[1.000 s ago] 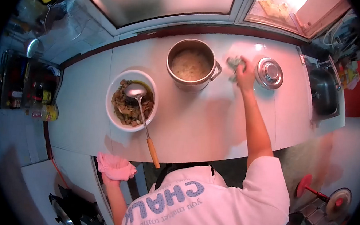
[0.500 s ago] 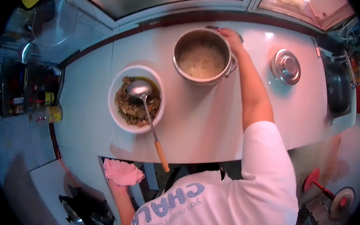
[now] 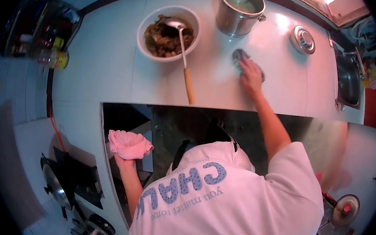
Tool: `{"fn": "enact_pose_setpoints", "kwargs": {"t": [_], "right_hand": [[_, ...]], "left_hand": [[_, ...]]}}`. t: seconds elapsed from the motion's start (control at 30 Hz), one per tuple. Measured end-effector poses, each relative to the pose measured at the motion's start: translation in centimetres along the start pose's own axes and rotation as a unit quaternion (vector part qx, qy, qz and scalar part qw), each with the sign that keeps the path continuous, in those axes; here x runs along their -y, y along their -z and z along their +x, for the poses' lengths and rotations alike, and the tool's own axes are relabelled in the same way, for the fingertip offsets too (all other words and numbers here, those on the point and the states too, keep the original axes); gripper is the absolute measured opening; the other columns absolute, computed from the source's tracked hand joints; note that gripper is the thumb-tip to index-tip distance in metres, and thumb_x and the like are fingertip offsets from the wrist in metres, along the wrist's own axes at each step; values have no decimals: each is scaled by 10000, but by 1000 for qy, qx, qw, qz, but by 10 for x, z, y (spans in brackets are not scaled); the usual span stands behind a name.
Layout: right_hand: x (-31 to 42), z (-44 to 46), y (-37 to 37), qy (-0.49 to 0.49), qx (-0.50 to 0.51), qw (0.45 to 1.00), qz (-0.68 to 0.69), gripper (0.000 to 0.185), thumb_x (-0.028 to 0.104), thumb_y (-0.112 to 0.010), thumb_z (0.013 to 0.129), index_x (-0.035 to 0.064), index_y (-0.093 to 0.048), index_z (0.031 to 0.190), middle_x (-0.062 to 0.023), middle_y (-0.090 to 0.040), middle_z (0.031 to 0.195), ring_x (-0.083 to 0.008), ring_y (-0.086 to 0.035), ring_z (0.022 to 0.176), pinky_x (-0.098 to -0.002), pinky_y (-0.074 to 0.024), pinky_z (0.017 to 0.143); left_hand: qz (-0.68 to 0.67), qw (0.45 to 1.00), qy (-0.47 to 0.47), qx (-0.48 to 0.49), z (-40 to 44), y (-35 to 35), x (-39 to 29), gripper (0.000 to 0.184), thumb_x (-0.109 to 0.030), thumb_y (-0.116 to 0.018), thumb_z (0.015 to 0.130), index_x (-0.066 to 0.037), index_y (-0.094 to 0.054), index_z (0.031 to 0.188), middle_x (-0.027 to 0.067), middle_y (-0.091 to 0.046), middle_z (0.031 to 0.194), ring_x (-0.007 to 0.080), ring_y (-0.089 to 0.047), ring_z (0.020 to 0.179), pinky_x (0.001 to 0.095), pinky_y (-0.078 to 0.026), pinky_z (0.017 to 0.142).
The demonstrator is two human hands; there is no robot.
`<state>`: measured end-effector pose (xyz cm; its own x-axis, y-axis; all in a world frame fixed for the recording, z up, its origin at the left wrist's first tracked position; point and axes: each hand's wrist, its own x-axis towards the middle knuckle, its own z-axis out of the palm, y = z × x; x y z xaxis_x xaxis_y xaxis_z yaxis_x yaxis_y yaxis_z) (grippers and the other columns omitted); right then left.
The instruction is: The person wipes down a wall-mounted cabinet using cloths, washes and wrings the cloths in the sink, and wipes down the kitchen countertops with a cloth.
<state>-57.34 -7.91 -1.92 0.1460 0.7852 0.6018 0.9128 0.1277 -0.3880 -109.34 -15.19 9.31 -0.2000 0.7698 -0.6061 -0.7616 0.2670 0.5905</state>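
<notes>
My right hand (image 3: 252, 77) lies over a grey-green cloth (image 3: 239, 56) and presses it onto the white counter (image 3: 216, 91). Just beyond is a metal pot (image 3: 236, 20) with pale contents. My left hand (image 3: 123, 160) holds a bunched pink cloth (image 3: 130, 145) below the counter's front edge; the cloth hides most of its fingers. A white bowl (image 3: 141, 43) of cooked food stands left of the pot. The ladle (image 3: 188, 83) rests in it, its wooden handle pointing towards the front edge.
A round metal lid (image 3: 303, 40) lies on the counter to the right of the pot. Further right is a sink (image 3: 348, 83). Bottles (image 3: 56, 59) stand at the left, and a wok (image 3: 55, 182) is at the lower left.
My right hand has moved with its cloth from behind the pot to the counter in front of it. The view has shifted, so the counter sits higher. My left hand keeps the pink cloth.
</notes>
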Motion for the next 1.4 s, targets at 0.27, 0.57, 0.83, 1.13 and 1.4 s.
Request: {"fn": "enact_pose_setpoints", "kwargs": {"t": [0.27, 0.57, 0.83, 1.13, 1.4], "right_hand": [[221, -66, -58, 98, 105, 972, 187, 405, -29, -546, 729, 152, -665, 1071, -65, -620, 1162, -291, -549, 1067, -416, -416, 906], [21, -84, 39, -106, -172, 972, -120, 320, 76, -505, 820, 67, -616, 1120, -148, -632, 1098, -325, -612, 894, -429, -483, 790], [164, -72, -66, -8, -107, 969, -222, 378, 139, -577, 773, 90, -608, 1146, -173, -569, 1231, -355, -576, 1023, -439, -456, 821], [323, 24, -211, 12, 36, 997, -65, 537, 279, -553, 851, 37, -452, 1320, -234, -369, 1415, -370, -356, 1298, -496, -246, 1082], [341, 169, -316, 0, 12, 997, -82, 551, 315, -545, 870, 9, -454, 1319, -248, -355, 1418, -385, -338, 1303, -503, -249, 1081]], "left_hand": [[-50, 998, -7, -23, -26, 128, -25, 429, -361, -397, 959, -145, -479, 1321, 53, -481, 1335, 268, -442, 1234, 470, -348, 1056], [-52, 996, -65, 9, -45, 195, -49, 402, -428, -404, 971, -132, -518, 1217, 22, -534, 1218, 235, -492, 1144, 425, -400, 999], [-132, 988, -84, -9, -61, 218, -29, 380, -362, -449, 965, -121, -524, 1248, 35, -537, 1258, 240, -483, 1190, 460, -380, 1030], [-182, 889, -93, 410, -17, 228, -52, 363, -348, -431, 969, -110, -545, 1219, 29, -534, 1235, 221, -496, 1144, 424, -392, 1002], [-130, 985, -94, -67, 7, 147, -118, 358, -412, -520, 936, -110, -556, 1125, 10, -550, 1106, 202, -541, 991, 379, -462, 852]]}}
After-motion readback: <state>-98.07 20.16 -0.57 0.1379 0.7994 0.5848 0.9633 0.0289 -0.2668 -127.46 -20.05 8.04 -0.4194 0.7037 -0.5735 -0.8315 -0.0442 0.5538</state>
